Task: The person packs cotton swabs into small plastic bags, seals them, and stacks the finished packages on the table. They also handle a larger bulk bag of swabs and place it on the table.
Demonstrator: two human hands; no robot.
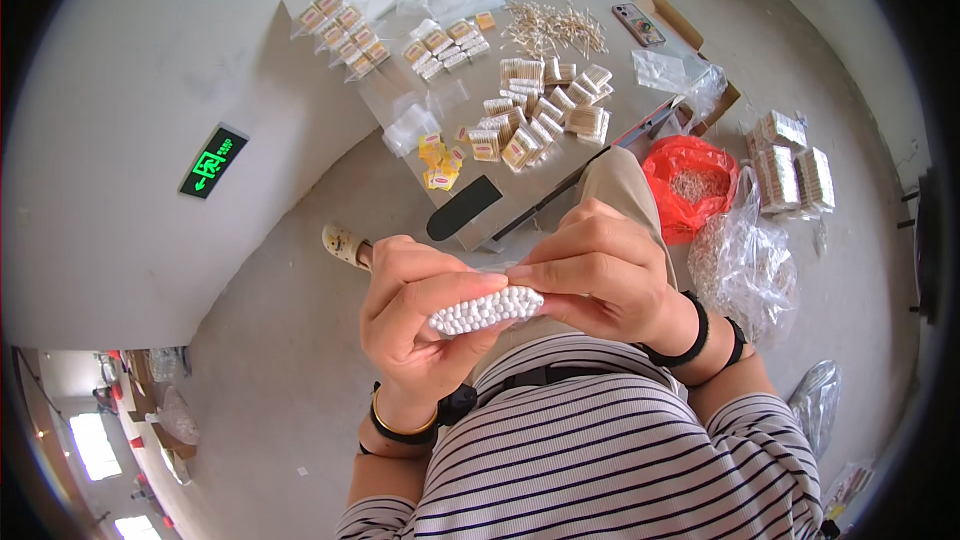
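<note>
Ctr frame: L hand (415,310) clamped on swab bundle (485,312), white tips showing; R hand (605,270) pinched on its R end. Mid-R, red bag (668,226) on floor. Upper ctr, counter (625,105) w/ swab stacks (548,112), then loose swabs (553,28) nr top.

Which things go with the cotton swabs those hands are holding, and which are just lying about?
Go with the swabs, it seems:
swab bundle, held between left hand and right hand
other bundles
loose swabs
yellow slips
clear bags

Probably just lying about:
phone
small white scrap
</note>
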